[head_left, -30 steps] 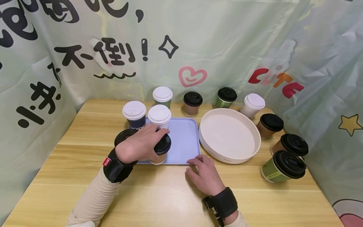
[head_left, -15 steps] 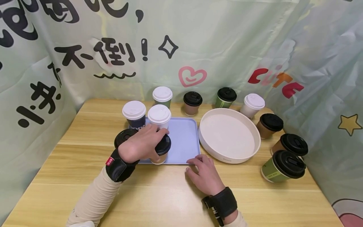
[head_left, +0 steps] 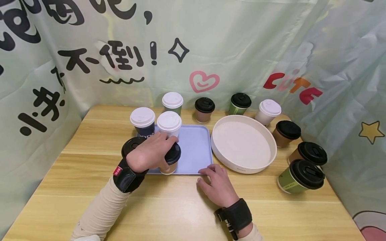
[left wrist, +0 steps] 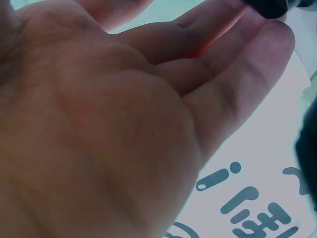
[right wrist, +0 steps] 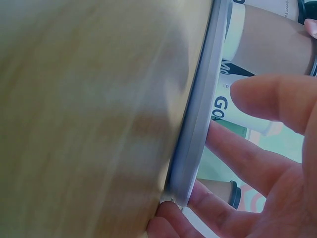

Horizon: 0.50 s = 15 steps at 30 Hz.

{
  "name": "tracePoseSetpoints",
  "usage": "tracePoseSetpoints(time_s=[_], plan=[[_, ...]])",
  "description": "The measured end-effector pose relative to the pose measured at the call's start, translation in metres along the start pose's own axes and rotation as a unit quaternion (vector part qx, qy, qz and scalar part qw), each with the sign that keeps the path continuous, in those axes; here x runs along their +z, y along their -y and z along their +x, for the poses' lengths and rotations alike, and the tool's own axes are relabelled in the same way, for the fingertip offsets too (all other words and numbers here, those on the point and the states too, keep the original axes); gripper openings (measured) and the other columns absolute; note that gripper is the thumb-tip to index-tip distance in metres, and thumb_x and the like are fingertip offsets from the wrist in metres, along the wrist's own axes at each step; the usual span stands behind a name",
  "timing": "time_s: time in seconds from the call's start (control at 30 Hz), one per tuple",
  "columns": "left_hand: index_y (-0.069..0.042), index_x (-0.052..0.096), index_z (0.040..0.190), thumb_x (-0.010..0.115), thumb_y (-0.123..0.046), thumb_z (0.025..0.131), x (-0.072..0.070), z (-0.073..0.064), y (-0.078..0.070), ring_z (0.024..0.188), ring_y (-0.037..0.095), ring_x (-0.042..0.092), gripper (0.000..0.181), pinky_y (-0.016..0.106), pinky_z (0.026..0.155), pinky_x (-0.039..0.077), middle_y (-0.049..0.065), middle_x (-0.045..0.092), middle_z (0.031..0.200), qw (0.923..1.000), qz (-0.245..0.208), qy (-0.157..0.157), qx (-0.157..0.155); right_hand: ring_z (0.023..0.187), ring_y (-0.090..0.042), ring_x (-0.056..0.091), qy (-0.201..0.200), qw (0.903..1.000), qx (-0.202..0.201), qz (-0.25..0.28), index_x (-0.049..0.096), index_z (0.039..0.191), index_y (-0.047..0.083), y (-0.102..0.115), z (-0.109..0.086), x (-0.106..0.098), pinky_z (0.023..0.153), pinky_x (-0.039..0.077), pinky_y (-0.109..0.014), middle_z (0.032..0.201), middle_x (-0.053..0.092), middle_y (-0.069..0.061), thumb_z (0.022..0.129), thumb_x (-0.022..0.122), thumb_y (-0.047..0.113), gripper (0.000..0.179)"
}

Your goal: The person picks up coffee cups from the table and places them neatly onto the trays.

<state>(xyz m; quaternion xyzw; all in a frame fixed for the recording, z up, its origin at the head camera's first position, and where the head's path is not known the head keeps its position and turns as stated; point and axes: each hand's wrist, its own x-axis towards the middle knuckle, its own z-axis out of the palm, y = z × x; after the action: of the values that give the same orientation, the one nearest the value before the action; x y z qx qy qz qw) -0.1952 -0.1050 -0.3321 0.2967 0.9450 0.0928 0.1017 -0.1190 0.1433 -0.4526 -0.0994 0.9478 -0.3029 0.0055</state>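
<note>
Left grip [left wrist: 129,109] before lettered cloth [left wrist: 257,156]

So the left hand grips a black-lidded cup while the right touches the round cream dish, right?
Not the round cream dish: in the right wrist view, the right hand touches the edge of the blue tray. The left hand does grip a black-lidded cup.

Over the blue tray [head_left: 197,147], the left hand [head_left: 149,153] partly hides the brown cup [head_left: 169,168] it grips; right of the tray, lettering [head_left: 241,169] on the round dish [head_left: 244,144] is illegibly small; behind the tray, the backdrop [head_left: 229,40] is cut off.
</note>
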Motion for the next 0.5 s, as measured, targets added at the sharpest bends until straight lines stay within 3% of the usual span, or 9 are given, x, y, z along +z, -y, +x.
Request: tracePoseSetpoints(time_s=[0.5], plan=[[-0.004, 0.055, 0.140, 0.097, -0.024, 0.071, -0.0004, 0.0020, 0.0010, 0.117, 0.036, 0.054, 0.083, 0.052, 0.105, 0.047, 0.020, 0.057, 0.129, 0.9997, -0.019, 0.010, -0.015, 0.118, -0.039, 0.049, 0.001, 1.0000, 0.000, 0.002, 0.076, 0.114, 0.013, 0.0005, 0.0000, 0.0000, 0.098, 0.043, -0.053, 0.123, 0.059, -0.016, 0.096, 0.067, 0.026, 0.024]])
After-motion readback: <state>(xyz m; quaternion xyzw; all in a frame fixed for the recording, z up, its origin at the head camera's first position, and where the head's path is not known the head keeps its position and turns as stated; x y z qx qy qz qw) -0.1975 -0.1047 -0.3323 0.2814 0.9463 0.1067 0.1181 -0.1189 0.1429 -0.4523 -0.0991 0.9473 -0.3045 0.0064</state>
